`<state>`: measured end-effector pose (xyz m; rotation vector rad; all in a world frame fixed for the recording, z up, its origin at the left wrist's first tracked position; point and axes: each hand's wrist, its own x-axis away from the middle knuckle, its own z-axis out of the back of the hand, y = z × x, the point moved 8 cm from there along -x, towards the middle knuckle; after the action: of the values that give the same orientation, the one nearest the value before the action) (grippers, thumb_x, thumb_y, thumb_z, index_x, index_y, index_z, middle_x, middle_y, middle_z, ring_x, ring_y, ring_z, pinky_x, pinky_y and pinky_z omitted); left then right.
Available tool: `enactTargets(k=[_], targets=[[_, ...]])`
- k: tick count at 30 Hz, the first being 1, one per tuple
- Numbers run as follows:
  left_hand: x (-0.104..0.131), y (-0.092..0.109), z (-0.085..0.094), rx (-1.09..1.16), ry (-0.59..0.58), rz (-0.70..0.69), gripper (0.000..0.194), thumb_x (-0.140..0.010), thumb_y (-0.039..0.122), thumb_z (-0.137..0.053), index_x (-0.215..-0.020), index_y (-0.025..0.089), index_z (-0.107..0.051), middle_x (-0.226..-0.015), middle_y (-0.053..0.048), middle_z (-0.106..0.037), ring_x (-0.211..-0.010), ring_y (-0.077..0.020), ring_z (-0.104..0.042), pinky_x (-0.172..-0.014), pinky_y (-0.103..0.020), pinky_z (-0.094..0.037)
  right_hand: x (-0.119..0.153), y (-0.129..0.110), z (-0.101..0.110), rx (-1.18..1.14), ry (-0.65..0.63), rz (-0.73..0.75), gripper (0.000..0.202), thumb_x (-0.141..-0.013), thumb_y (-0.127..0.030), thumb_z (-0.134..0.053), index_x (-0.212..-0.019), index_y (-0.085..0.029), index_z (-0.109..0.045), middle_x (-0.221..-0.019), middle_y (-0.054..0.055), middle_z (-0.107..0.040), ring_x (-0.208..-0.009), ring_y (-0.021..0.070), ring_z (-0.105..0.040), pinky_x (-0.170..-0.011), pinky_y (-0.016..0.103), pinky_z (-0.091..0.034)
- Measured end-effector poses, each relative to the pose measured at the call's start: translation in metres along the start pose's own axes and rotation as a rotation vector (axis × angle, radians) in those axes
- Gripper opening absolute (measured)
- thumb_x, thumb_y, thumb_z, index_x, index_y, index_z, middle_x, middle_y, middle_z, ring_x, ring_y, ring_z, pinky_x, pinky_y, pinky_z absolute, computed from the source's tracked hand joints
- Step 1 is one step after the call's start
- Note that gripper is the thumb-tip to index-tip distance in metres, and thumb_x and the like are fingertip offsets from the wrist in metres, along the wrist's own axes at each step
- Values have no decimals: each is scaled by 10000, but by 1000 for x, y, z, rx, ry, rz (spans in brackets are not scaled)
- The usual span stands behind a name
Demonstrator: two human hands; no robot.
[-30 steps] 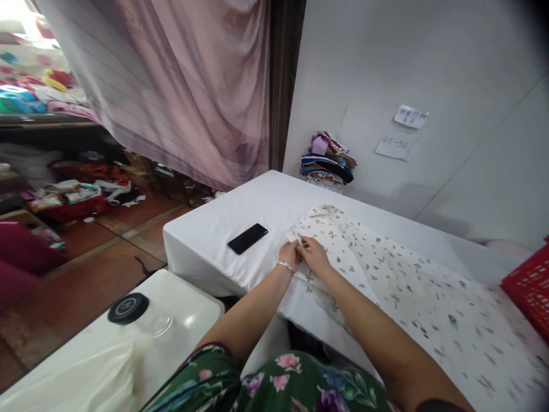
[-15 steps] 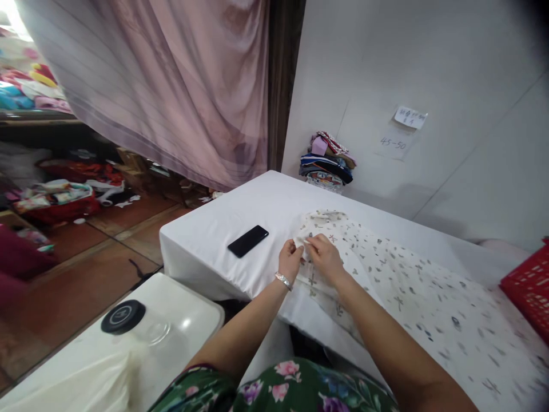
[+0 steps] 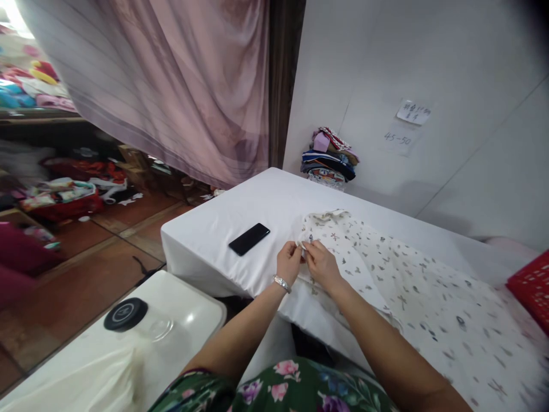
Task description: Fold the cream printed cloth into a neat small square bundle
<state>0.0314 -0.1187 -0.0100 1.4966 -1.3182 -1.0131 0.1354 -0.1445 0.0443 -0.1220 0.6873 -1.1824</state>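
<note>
White fabric with a small dark print (image 3: 403,280) spreads over the right part of the white-covered table (image 3: 206,229). My left hand (image 3: 289,263), with a bracelet at the wrist, pinches the fabric's near left edge between thumb and fingers. Right beside it, my right hand (image 3: 321,264) pinches the same edge, and the fingertips of both hands nearly touch. A black phone (image 3: 249,239) lies on the table to the left of my hands.
Folded clothes (image 3: 329,159) are stacked against the wall at the back. A red basket (image 3: 532,292) stands at the right edge. At the lower left, a white surface (image 3: 184,309) holds a black round lid (image 3: 126,314). A pink curtain (image 3: 206,86) hangs behind the table.
My fingertips have come closer together at the fabric edge. The fabric near my right forearm has shifted, with a fold of its edge now showing there. The view has moved slightly.
</note>
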Motion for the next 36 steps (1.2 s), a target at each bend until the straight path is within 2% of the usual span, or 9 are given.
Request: enactTargets(k=[9, 16, 22, 25, 28, 30, 36], targets=[[4, 10, -3, -140, -32, -79, 135, -726, 311, -616, -696, 195, -554, -578, 47, -535, -505, -97, -542, -518, -207, -444, 1, 0, 2, 46, -7, -17, 292, -882, -195, -366, -1073, -204, -585, -838, 39, -537, -787, 168, -530, -689, 256, -414], [5, 11, -5, -232, -76, -173, 145, -725, 336, -625, -725, 203, -568, -608, 39, -528, -575, -98, -488, -579, -199, -412, 3, -2, 3, 113, -24, -14, 255, -900, -218, -367, -1054, -210, -569, -860, 50, -553, -803, 172, -518, -663, 255, -383], [2, 9, -5, -206, -37, -111, 169, -694, 347, -647, -671, 206, -555, -578, 42, -521, -559, -103, -469, -558, -199, -382, 4, -4, 5, 81, -35, -16, 237, -874, -182, -377, -997, -214, -578, -859, 45, -555, -807, 173, -518, -676, 260, -395], [0, 11, -7, -233, -45, -113, 167, -700, 350, -638, -666, 208, -556, -560, 46, -515, -539, -102, -460, -547, -200, -374, 6, -2, 7, 74, -23, -26, 289, -845, -171, -400, -1082, -209, -560, -916, 57, -567, -837, 183, -525, -688, 270, -411], [-1, 18, -8, -303, -48, -156, 183, -711, 349, -623, -631, 210, -535, -527, 53, -489, -516, -100, -440, -535, -201, -357, 9, -4, 11, 71, 25, -2, 372, -830, -192, -433, -1197, -189, -496, -999, 87, -566, -935, 210, -514, -761, 297, -422], [-1, 24, -10, -365, -43, -195, 196, -720, 342, -609, -606, 212, -517, -515, 54, -477, -508, -99, -428, -531, -203, -346, 10, -6, 13, 67, 48, 16, 378, -833, -212, -448, -1208, -176, -479, -1018, 98, -562, -957, 219, -506, -791, 313, -420], [1, 32, -13, -392, -18, -186, 225, -695, 342, -639, -555, 216, -517, -502, 50, -493, -515, -107, -429, -552, -207, -335, 10, -4, 12, 92, 43, -32, 200, -848, -231, -452, -1021, -195, -546, -918, 72, -565, -875, 205, -511, -716, 297, -408]])
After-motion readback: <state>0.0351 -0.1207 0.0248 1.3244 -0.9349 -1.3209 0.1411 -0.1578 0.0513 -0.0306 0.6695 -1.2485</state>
